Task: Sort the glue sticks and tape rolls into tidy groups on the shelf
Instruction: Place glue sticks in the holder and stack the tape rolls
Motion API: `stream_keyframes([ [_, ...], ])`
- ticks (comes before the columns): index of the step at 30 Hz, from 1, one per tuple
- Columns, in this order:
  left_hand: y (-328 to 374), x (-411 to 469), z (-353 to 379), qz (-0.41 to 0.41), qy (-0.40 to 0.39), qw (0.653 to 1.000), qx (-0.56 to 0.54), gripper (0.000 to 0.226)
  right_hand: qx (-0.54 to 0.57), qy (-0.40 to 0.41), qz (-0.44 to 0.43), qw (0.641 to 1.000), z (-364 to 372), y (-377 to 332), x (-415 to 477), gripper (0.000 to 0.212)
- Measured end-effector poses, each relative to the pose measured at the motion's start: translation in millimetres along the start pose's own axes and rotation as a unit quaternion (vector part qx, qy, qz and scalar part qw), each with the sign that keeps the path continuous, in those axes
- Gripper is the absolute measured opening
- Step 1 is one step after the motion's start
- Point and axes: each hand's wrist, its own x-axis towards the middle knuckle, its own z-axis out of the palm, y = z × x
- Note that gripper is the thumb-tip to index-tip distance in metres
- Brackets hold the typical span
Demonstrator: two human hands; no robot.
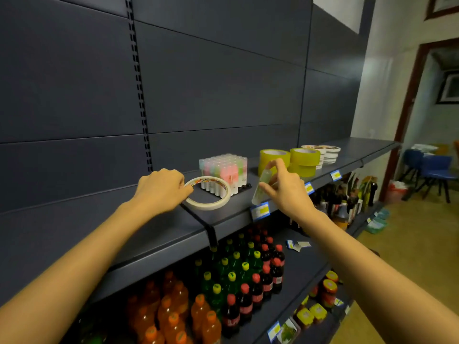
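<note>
Dark slotted back panels (211,78) fill the view; blue chairs (433,170) stand on tan floor (419,244) by a doorway (407,115).

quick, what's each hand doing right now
Left hand: closed on the rim of the thin white tape roll, at the shelf edge.
Right hand: holding a clear glue stick, tilted.

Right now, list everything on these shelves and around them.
glue stick block: one, pastel, top shelf
loose glue stick: one, clear greenish, right hand
thin tape roll: one, cream, left hand, shelf edge
wide tape rolls: two stacks, yellow, right of block
flat tape rolls: two stacks, white, farther right
drink bottles: many, orange, green, dark, lower shelf
chairs: blue, far right
left hand: grips thin roll
right hand: pinches stick
</note>
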Motion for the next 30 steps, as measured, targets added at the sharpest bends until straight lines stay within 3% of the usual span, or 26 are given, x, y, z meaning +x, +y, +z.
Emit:
stream_keyframes([
  [8, 16.4, 53.6, 15.0, -0.036, 0.026, 0.999, 0.008, 0.032, 0.046, -0.058, -0.052, 0.996, 47.4, 39.0, 74.7, 0.035],
  [16, 21.9, 70.8, 11.5, -0.064, 0.053, 0.995, 0.047, 0.030, 0.008, -0.110, -0.114, 0.987, 75.2, 49.0, 106.9, 0.034],
  [22, 39.2, 79.8, 9.7, -0.102, 0.042, 0.992, 0.057, 0.029, -0.032, -0.105, -0.177, 0.978, 66.6, 58.4, 125.6, 0.030],
  [27, 74.9, 92.5, 13.7, -0.129, 0.054, 0.987, 0.073, 0.030, -0.061, -0.210, -0.236, 0.947, 49.5, 74.8, 135.4, 0.050],
  [30, 106.9, 107.7, 19.1, -0.145, 0.059, 0.985, 0.073, 0.029, -0.051, -0.218, -0.259, 0.940, 32.8, 108.1, 137.9, 0.044],
])
